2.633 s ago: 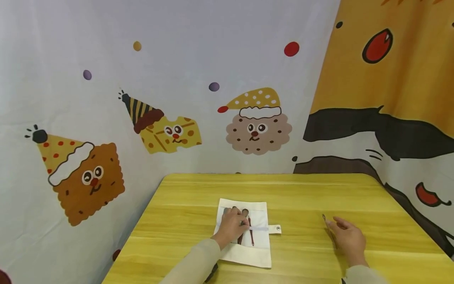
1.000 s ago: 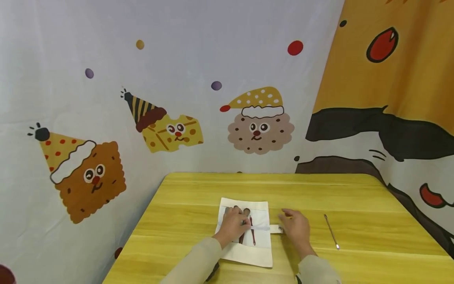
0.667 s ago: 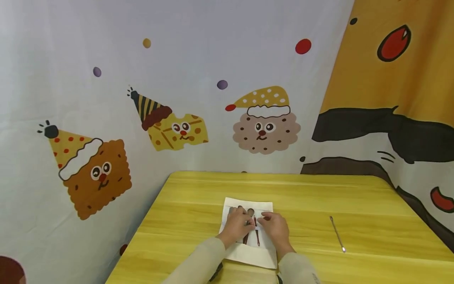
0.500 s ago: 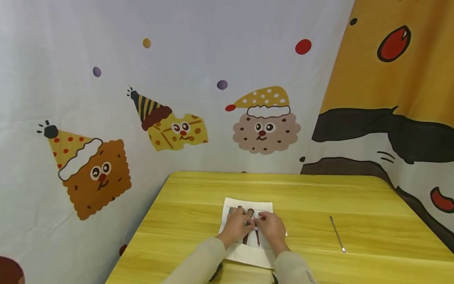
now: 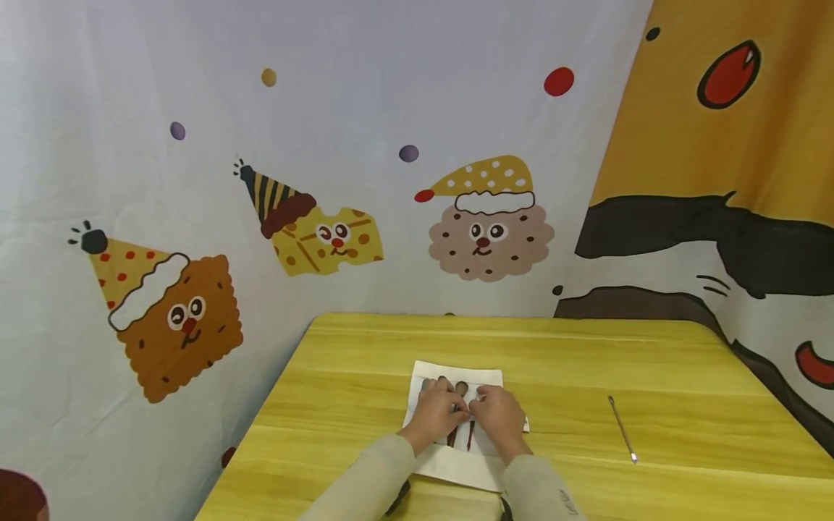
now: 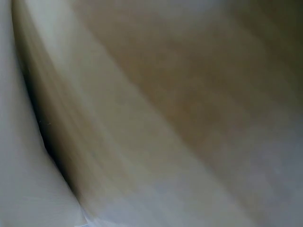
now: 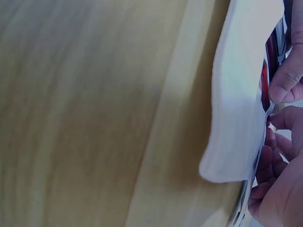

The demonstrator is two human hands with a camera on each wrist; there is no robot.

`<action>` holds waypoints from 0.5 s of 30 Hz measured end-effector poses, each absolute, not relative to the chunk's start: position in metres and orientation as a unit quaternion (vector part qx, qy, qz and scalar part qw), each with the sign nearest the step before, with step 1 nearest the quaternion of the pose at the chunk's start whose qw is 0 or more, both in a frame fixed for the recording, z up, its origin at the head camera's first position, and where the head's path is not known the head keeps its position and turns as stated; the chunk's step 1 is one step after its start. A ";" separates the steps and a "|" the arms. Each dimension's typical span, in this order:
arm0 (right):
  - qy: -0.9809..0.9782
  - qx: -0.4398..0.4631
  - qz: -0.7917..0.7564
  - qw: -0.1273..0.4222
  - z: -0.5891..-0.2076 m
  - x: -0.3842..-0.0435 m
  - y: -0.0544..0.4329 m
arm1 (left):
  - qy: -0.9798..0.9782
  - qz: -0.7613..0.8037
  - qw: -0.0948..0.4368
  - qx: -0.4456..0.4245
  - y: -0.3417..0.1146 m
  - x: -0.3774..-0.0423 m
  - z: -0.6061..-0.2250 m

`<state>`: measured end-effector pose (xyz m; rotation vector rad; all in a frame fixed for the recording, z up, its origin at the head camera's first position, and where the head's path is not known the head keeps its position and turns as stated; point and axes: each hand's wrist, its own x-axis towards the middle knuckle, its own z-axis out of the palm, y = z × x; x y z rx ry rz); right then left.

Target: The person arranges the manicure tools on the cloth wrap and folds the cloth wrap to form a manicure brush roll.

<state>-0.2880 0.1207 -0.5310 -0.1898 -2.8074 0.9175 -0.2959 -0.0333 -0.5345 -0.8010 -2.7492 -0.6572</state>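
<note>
A white cloth brush roll (image 5: 456,470) lies spread on the table with several makeup brushes on it, their bristles pointing away. My left hand (image 5: 433,412) rests over its left half, thumb and forefinger pinching the pale elastic band that crosses the roll. Close beside it, my right hand (image 5: 498,418) pinches a slim brush with a red handle (image 5: 470,436). In the right wrist view, the fingertips of the left hand (image 7: 289,78) and right hand (image 7: 284,175) nearly meet at the red handle (image 7: 265,87). Fingers cover the brush's upper part. The left wrist view is blurred.
A thin metal double-ended tool (image 5: 623,429) lies on the yellow wooden table (image 5: 365,347), right of the roll. The snap tab (image 5: 526,425) sticks out past the right hand. A patterned curtain (image 5: 352,87) hangs behind the table.
My right hand has let go of the thin metal tool on the right and moved left onto the roll. The red-handled brush now tilts slightly. The left hand has stayed on the roll.
</note>
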 end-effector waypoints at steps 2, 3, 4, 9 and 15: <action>-0.945 -0.066 0.307 0.089 -0.530 -0.288 0.122 | -0.931 -0.223 0.101 -0.272 -0.033 -0.296 -0.533; -0.945 -0.067 0.309 0.088 -0.530 -0.288 0.123 | -0.930 -0.224 0.102 -0.272 -0.033 -0.296 -0.532; -0.944 -0.067 0.312 0.086 -0.530 -0.288 0.123 | -0.930 -0.225 0.101 -0.272 -0.033 -0.296 -0.532; -0.942 -0.062 0.319 0.077 -0.531 -0.287 0.125 | -0.930 -0.230 0.097 -0.270 -0.033 -0.295 -0.531; -0.942 -0.025 0.327 0.068 -0.529 -0.285 0.129 | -0.933 -0.229 0.087 -0.264 -0.032 -0.295 -0.531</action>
